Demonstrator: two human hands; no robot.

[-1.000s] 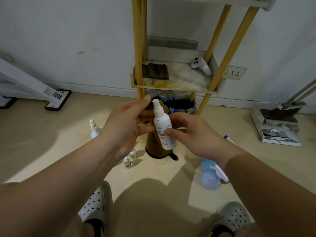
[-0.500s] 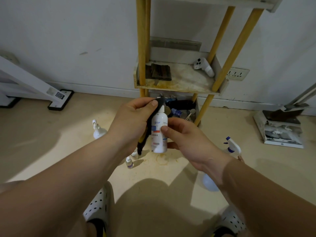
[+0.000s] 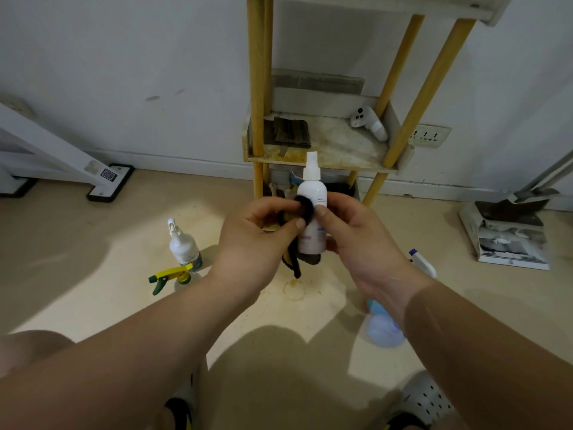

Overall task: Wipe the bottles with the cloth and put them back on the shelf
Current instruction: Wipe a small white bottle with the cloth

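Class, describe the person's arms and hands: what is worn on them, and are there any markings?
The left hand and right hand wear no gloves, rings or watch. Both arms are bare to the frame edge; no sleeves, bracelets or markings show.

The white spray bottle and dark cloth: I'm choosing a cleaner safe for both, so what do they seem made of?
The white spray bottle: likely plastic, smooth, opaque, slight sheen, printed label. The dark cloth: apparently soft matte fabric; it bunches in the left hand and hangs limp below. Weave too blurred to tell.
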